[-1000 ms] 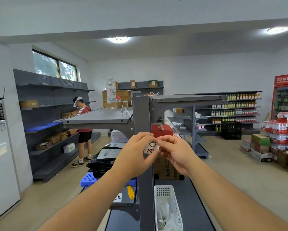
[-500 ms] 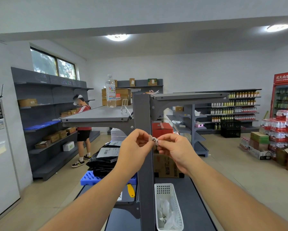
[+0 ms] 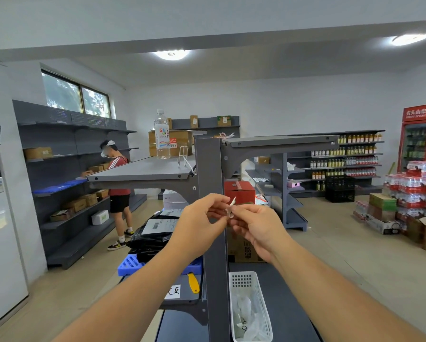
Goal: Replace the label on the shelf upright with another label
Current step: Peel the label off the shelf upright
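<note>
Shelf upright (image 3: 210,169) now bare; left hand (image 3: 202,219), right hand (image 3: 255,224) pinch crumpled label (image 3: 231,208).

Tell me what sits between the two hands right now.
In the head view, a small crumpled white label is pinched between the left hand and right hand, in front of the grey shelf upright.

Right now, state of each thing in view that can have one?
label: off the upright, crumpled, pinched between both hands
left hand: shut on label
right hand: shut on label
shelf upright: bare where visible
white basket: holds crumpled scraps
water bottle: upright, capped
red cooler: door closed
</note>
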The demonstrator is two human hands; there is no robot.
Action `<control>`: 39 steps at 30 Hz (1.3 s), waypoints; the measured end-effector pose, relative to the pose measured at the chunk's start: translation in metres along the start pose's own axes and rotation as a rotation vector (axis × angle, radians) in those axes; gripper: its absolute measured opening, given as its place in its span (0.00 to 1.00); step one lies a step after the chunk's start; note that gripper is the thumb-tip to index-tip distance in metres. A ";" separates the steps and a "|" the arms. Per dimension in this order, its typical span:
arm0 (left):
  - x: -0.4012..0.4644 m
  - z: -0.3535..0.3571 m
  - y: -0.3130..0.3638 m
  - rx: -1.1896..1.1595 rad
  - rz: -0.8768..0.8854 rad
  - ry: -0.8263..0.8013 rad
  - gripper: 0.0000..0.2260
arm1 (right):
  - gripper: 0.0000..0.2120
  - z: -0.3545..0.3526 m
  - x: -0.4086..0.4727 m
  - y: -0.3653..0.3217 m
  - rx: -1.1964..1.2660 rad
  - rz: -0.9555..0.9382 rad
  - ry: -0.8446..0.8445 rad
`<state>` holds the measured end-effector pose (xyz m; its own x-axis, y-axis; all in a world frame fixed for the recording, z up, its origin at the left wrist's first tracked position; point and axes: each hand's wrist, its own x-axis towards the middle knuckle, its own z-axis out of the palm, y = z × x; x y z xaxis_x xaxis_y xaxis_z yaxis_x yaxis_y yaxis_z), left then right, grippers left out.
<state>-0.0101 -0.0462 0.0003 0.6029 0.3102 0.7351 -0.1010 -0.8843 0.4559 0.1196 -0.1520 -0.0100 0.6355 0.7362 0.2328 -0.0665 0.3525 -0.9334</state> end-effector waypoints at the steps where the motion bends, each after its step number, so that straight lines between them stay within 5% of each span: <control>1: 0.000 -0.001 0.000 -0.027 -0.014 -0.029 0.17 | 0.08 -0.002 0.001 0.001 0.006 0.019 -0.004; 12: -0.001 0.008 -0.007 0.266 0.012 -0.076 0.13 | 0.08 -0.015 0.009 0.000 -0.177 0.077 -0.130; 23: 0.000 0.019 -0.015 0.388 0.003 0.034 0.08 | 0.12 -0.010 -0.001 0.006 -0.235 0.065 -0.052; 28: -0.002 0.026 -0.011 0.342 0.097 0.081 0.06 | 0.11 -0.012 -0.002 0.002 -0.173 0.061 -0.090; 34: -0.007 0.032 -0.018 0.193 0.109 -0.064 0.10 | 0.09 -0.024 0.001 0.008 -0.137 0.079 -0.076; 39: -0.012 0.039 -0.018 0.171 0.036 0.032 0.12 | 0.10 -0.027 0.005 0.022 -0.195 0.015 -0.035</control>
<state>0.0155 -0.0476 -0.0367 0.5759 0.2855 0.7660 0.0157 -0.9407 0.3388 0.1422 -0.1566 -0.0371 0.6086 0.7611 0.2246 0.0767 0.2253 -0.9713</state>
